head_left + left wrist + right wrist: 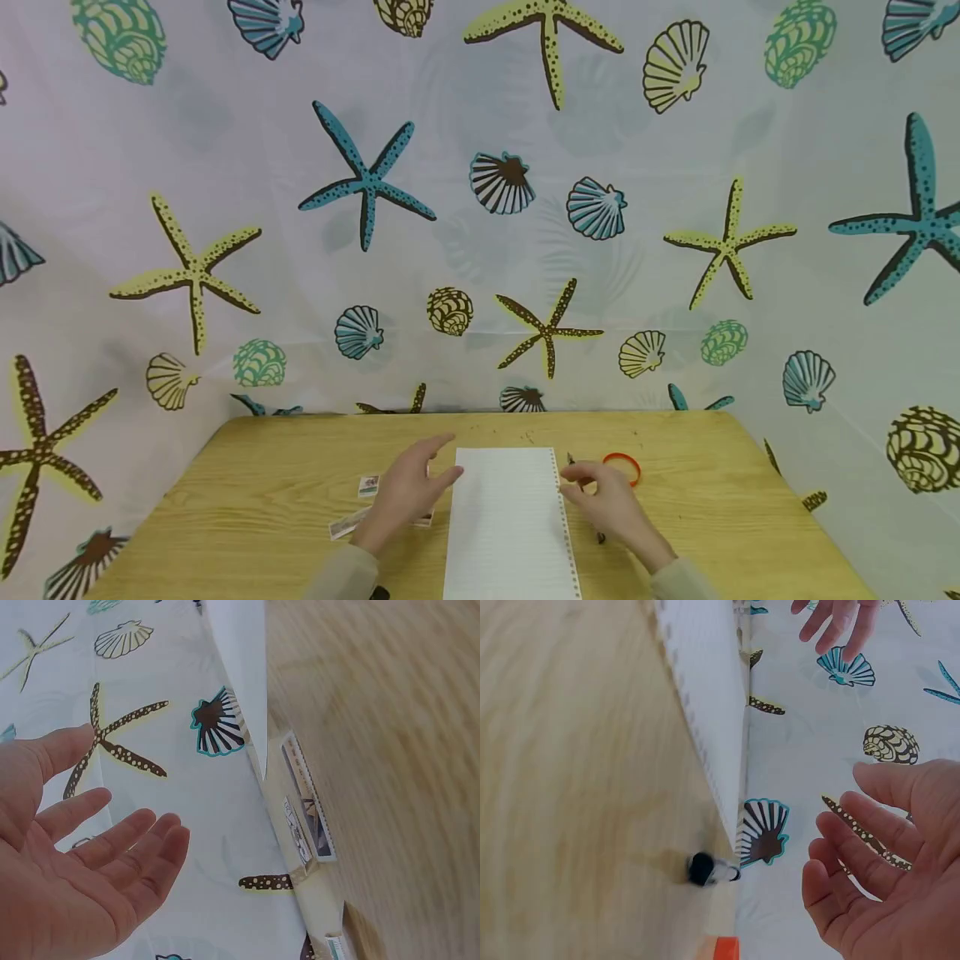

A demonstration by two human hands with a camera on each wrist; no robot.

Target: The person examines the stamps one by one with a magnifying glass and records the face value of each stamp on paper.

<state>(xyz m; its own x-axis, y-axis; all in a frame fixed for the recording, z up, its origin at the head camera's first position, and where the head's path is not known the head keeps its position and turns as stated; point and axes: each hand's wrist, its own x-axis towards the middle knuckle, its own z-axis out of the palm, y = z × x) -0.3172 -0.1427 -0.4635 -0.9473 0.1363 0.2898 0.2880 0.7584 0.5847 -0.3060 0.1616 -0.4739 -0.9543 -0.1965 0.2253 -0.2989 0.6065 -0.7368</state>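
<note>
A lined sheet of paper (pixel 508 525) with punched holes down its right edge lies on the wooden table. My left hand (pixel 408 486) hovers by its left edge, fingers loosely bent and holding nothing. On the other side, my right hand (pixel 607 500) is raised above a dark pen (pixel 601 538), which it partly covers in the head view. The right wrist view shows this palm (pixel 900 862) with nothing in it. Several small printed pieces like postage stamps (pixel 368 486) lie left of the paper, partly hidden by my left hand; one stamp (pixel 311 799) has a perforated edge.
A red ring-shaped band (pixel 634 468) lies just beyond my right hand. The wooden table (pixel 247 492) meets a white curtain (pixel 450 275) printed with starfish and shells at the back and sides.
</note>
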